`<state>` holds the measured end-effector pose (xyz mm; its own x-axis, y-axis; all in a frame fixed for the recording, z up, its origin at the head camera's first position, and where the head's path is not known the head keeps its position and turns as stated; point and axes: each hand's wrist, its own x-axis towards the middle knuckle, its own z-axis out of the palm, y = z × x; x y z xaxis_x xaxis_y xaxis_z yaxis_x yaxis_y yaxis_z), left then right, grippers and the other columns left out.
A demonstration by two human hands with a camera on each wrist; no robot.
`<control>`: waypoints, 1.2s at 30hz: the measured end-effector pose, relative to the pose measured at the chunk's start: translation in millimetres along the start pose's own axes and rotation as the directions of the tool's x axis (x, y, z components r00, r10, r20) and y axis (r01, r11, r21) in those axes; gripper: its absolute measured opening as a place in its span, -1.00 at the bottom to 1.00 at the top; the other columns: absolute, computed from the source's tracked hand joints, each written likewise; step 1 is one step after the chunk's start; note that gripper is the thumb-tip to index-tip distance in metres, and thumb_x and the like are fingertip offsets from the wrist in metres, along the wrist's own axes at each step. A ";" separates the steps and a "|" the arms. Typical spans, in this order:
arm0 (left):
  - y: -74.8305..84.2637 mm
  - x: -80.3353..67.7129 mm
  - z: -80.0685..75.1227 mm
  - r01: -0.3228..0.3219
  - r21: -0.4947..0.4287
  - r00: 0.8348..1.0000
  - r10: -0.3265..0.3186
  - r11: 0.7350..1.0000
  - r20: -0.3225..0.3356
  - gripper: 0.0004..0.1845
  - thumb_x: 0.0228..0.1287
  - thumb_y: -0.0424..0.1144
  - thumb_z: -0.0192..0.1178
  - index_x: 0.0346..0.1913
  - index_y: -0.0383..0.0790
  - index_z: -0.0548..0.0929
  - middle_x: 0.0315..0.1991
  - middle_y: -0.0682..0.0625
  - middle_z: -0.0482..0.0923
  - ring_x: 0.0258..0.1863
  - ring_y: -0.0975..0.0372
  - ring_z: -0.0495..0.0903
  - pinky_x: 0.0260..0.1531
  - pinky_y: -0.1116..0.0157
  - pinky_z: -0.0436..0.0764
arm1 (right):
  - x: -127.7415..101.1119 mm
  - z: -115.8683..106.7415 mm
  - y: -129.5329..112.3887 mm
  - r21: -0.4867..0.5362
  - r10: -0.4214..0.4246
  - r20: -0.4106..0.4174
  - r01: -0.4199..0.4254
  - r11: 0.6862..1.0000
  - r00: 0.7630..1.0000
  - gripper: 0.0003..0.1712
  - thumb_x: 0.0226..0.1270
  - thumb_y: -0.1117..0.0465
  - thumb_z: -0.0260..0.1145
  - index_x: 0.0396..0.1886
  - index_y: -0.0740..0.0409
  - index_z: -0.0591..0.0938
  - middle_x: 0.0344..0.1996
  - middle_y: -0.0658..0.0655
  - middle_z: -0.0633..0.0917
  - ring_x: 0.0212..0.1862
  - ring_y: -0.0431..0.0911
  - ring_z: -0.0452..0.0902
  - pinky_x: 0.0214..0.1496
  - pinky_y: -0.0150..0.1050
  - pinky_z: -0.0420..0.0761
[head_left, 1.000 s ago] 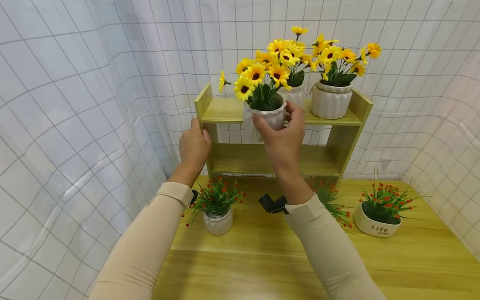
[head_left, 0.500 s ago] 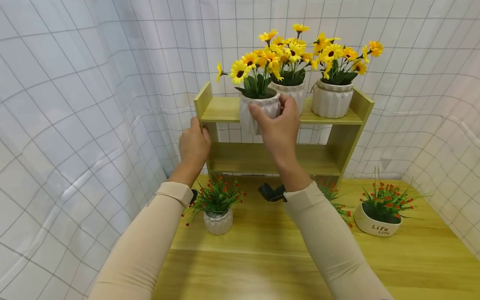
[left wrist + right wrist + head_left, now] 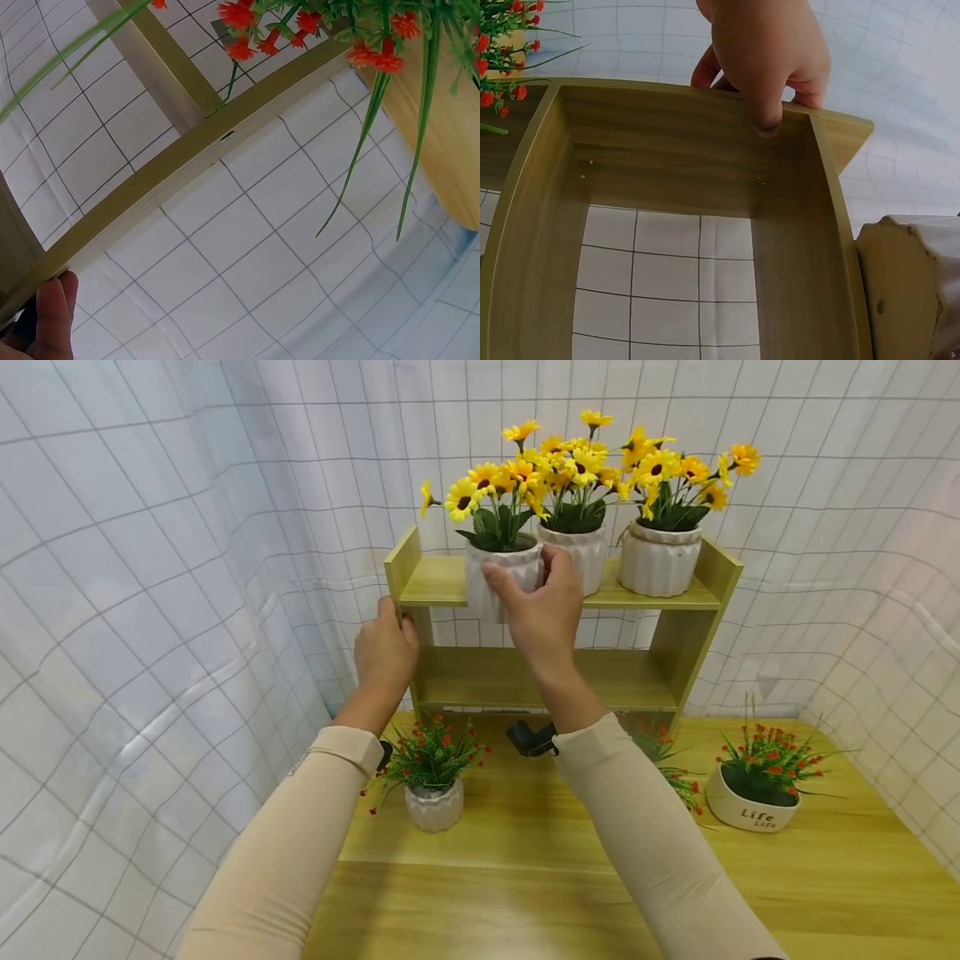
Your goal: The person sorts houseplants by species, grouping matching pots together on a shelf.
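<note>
Head view: 2 sunflower pots (image 3: pixel 660 562) already sit beyond and right of the grip, right hand (image 3: pixel 546 618) pinches pot 3 (image 3: pixel 482 591), seemingly not placed yet, left hand (image 3: pixel 386 647) clutching the shelf (image 3: pixel 438 582).

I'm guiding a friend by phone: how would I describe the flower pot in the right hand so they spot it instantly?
Find the wooden shelf unit, then its top board. Up there, take the leftmost white pot of yellow flowers. Unlike the middle pot and the rightmost pot, it is held by the right hand, its base showing below the board's edge.
</note>
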<state>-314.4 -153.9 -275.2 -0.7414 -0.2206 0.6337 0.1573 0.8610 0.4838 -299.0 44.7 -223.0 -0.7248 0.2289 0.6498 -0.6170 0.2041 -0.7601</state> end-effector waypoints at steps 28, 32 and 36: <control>-2.4 -0.7 1.4 -0.020 -0.011 1.000 0.019 1.000 -0.010 -0.76 0.47 -0.22 0.05 -0.02 -0.36 0.45 -0.32 -0.45 0.62 -0.33 -0.32 0.63 -0.37 -0.20 0.52 | 25.3 31.6 -5.6 -0.384 0.120 0.140 -0.058 0.922 0.983 0.01 0.15 -0.40 0.34 0.35 0.19 0.31 0.16 0.16 0.49 0.05 0.00 0.48 0.01 -0.11 0.48; -1.6 -1.6 1.0 -0.018 -0.017 1.000 0.018 1.000 -0.013 -0.78 0.47 -0.23 0.05 -0.04 -0.36 0.45 -0.31 -0.45 0.63 -0.33 -0.32 0.63 -0.38 -0.20 0.52 | 28.0 36.4 -5.4 -0.410 0.133 0.128 -0.069 0.910 0.983 -0.01 0.16 -0.41 0.33 0.33 0.18 0.32 0.14 0.17 0.50 0.04 0.02 0.50 0.01 -0.08 0.49; -1.3 -1.6 -0.3 -0.012 -0.016 1.000 0.011 1.000 -0.015 -0.78 0.46 -0.23 0.05 -0.06 -0.36 0.45 -0.30 -0.45 0.63 -0.31 -0.33 0.63 -0.37 -0.20 0.52 | 29.3 39.5 -6.4 -0.425 0.140 0.125 -0.075 0.902 0.982 -0.01 0.15 -0.43 0.32 0.33 0.16 0.32 0.12 0.16 0.51 0.03 0.02 0.50 0.00 -0.08 0.49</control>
<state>-313.1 -154.8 -276.7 -0.7294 -0.2180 0.6484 0.1762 0.8560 0.4860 -328.4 12.5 -199.3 -0.8367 0.1346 0.5308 -0.3719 0.5720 -0.7311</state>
